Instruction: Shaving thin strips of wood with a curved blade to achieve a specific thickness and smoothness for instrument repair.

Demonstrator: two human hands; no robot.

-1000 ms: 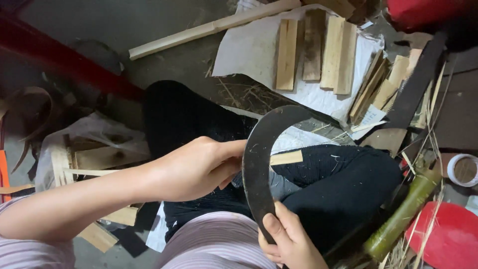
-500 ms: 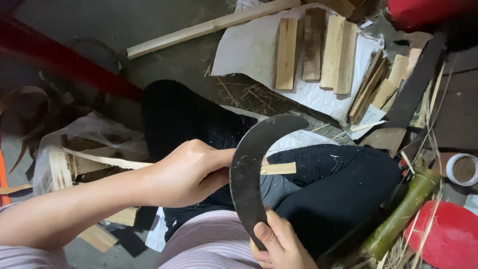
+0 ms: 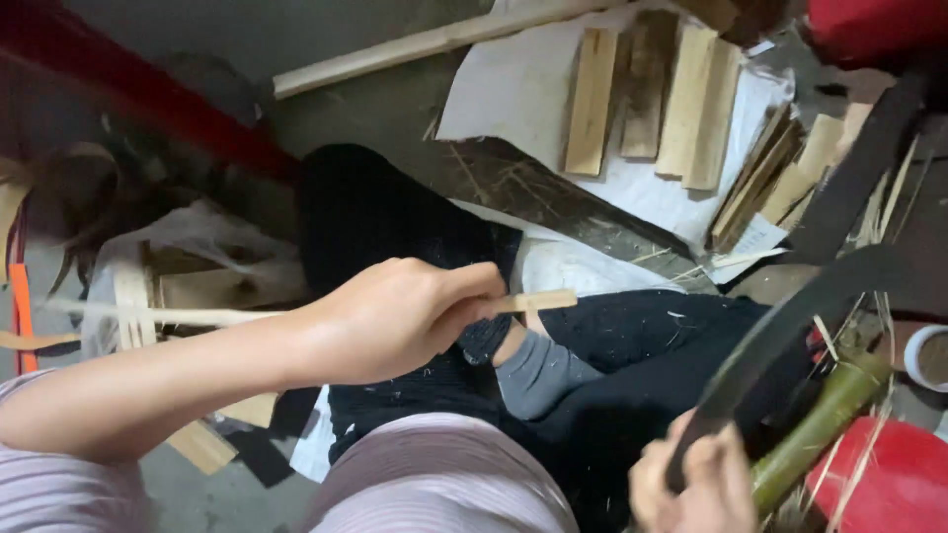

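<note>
My left hand (image 3: 395, 318) is closed around a thin flat bamboo strip (image 3: 538, 301) that runs from the far left across my lap, its right end poking out past my fingers. At the bottom right, my right hand (image 3: 691, 484) grips the handle of a dark curved knife (image 3: 790, 326), whose blade arcs up and to the right, away from the strip. Below the hands are my legs in black trousers (image 3: 652, 365) and a grey sock (image 3: 538, 375).
Short split wood pieces (image 3: 652, 94) lie on a white sheet (image 3: 513, 99) at the top. A long pale stick (image 3: 434, 41) lies at the top left. A green bamboo stalk (image 3: 820, 424) and red plastic object (image 3: 889, 489) sit at the right. Strips pile at the left (image 3: 138, 296).
The curved knife has swung away from the strip to the right, carried by my right hand. My left hand keeps its hold on the strip, whose end is now uncovered.
</note>
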